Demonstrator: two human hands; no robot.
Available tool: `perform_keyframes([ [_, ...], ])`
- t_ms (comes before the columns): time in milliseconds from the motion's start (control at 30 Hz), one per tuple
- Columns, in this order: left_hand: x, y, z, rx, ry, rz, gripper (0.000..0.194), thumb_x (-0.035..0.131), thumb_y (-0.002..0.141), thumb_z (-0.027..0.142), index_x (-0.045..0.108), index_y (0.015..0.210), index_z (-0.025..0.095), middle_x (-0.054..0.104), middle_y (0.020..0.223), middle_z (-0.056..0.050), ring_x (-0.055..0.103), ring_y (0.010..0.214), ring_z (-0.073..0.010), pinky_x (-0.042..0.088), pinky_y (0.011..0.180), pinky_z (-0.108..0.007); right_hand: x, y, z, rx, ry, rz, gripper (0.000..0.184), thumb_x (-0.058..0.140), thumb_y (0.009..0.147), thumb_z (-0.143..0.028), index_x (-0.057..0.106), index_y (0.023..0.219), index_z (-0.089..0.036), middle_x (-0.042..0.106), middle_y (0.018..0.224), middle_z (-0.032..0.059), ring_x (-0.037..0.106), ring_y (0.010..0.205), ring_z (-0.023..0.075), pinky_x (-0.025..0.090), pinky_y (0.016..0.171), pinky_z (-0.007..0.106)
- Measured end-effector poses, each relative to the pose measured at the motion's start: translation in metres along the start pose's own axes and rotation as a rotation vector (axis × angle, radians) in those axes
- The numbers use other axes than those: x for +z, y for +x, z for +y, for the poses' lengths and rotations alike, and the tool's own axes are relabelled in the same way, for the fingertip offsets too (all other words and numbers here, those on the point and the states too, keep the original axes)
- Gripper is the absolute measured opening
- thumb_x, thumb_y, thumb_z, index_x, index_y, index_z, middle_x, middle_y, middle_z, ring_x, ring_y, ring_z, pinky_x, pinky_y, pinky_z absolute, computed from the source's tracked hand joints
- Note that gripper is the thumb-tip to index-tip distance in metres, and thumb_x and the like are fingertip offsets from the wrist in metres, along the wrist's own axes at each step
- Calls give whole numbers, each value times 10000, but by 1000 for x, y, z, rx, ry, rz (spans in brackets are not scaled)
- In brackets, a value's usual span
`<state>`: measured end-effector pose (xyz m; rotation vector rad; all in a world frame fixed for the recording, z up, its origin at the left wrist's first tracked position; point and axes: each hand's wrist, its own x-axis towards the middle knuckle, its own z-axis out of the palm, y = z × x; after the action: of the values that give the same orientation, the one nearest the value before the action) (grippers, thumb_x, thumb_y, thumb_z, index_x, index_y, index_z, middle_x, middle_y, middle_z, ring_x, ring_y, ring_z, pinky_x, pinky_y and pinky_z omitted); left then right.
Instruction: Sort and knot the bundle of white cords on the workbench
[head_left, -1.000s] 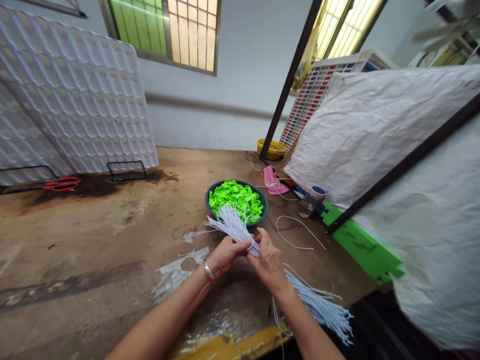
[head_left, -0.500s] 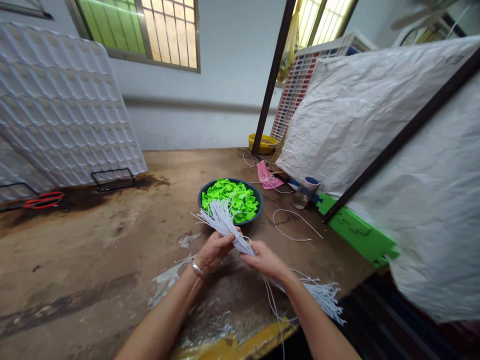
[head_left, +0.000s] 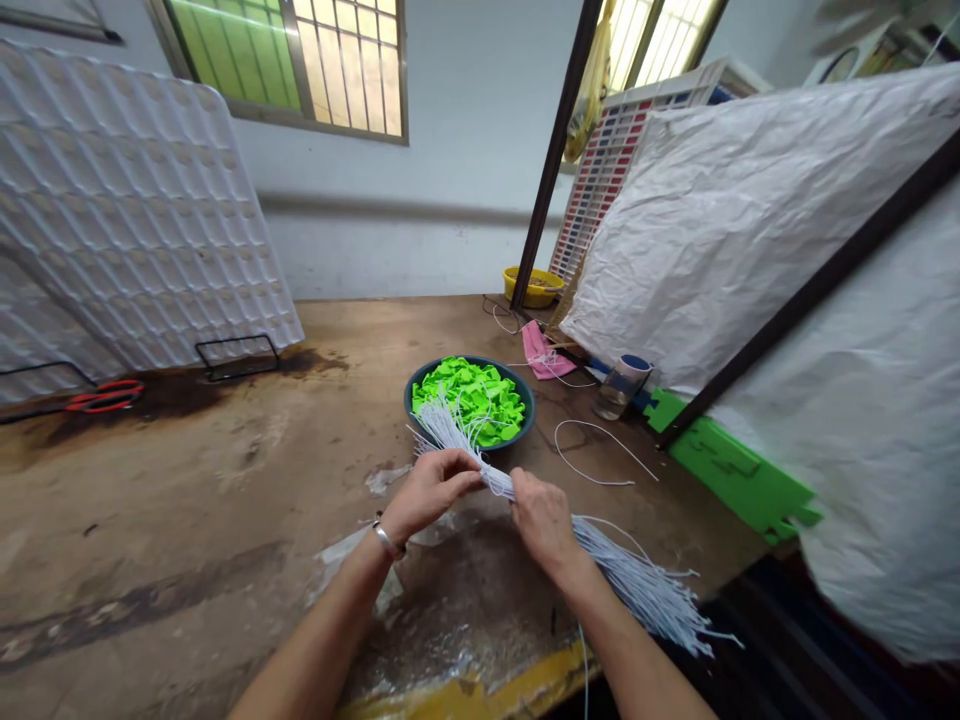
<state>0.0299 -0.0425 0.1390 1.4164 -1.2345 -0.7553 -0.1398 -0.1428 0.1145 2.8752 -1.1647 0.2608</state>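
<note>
A long bundle of thin white cords (head_left: 637,575) runs slantwise across the front of the table, its two ends fanned out. My right hand (head_left: 541,512) is wrapped round the middle of the bundle. Just to its left, my left hand (head_left: 441,487), with a silver bracelet at the wrist, pinches the bundle at a loop of cord tied round it. The far end of the cords hangs over a dark round bowl (head_left: 532,415) full of bright green soft pieces (head_left: 491,400). The other end spreads out beyond my right forearm.
A single loose cord (head_left: 577,470) lies right of the bowl, near a glass jar (head_left: 622,388) and a pink cloth (head_left: 546,352). Red-handled scissors (head_left: 105,396) lie at left by a leaning white ridged panel (head_left: 142,220). A green board (head_left: 739,470) and white sheeting (head_left: 750,220) bound the right side.
My right hand has turned over and now wraps round the bundle. The right-hand end of the cords has swung out further and shows more. My left hand has shifted its hold slightly.
</note>
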Motion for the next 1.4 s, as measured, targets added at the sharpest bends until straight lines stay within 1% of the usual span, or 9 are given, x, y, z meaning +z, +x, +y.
perform_keyframes([
  [100,5,1,-4,26,161,112,202,657,788,340,698,885,168,727,873,-43,642,810,-172,471,773,-282,2,-2,-1,-23,5,31,149,447,968,-79,570,971,-165,647,956,53,627,893,219,232,694,334],
  [200,12,2,-9,23,308,188,129,680,783,295,673,838,178,688,773,-10,610,732,-154,439,715,-271,4,-6,-3,-55,23,51,132,473,969,-90,577,951,-168,644,923,45,614,862,207,235,698,335],
  [433,19,7,-23,20,233,217,100,594,755,197,645,838,172,645,723,2,569,670,-129,427,664,-245,4,-9,-3,-158,92,61,110,562,912,-71,583,943,-175,644,914,24,587,843,195,261,725,316],
  [667,1,18,-45,26,41,277,183,602,716,262,628,863,157,603,672,-1,552,611,-123,441,615,-231,-4,-9,3,-237,139,38,137,592,886,-64,593,964,-177,653,932,22,585,849,191,252,708,310],
  [933,-19,22,-50,103,209,500,183,533,789,290,616,908,180,659,834,-29,606,778,-163,464,753,-275,-5,-11,11,-293,339,19,97,540,901,-91,583,948,-164,645,897,16,580,832,160,283,718,268],
  [1067,-48,20,-57,90,326,676,198,498,796,285,618,919,187,661,895,-57,603,859,-203,467,823,-313,-10,-12,17,-316,473,33,86,514,894,-107,584,917,-152,631,838,19,563,790,144,279,699,246],
  [1267,-128,10,-80,-108,418,1059,316,436,768,235,626,995,124,640,955,-136,592,898,-257,475,880,-410,-24,-6,37,-274,868,124,131,471,795,-147,592,843,-137,601,755,-2,522,716,101,319,670,197],
  [1333,-143,8,-88,-154,414,1093,357,469,774,282,642,1036,110,655,911,-122,602,804,-235,502,796,-384,-30,-6,44,-248,958,127,162,471,757,-173,607,833,-129,597,744,0,514,713,100,337,664,192],
  [1400,-145,9,-95,-145,414,1059,373,505,781,341,663,1037,119,670,860,-92,607,720,-203,511,705,-329,-36,-7,55,-244,1038,120,177,495,734,-205,615,836,-123,606,769,10,515,729,104,361,669,191],
])
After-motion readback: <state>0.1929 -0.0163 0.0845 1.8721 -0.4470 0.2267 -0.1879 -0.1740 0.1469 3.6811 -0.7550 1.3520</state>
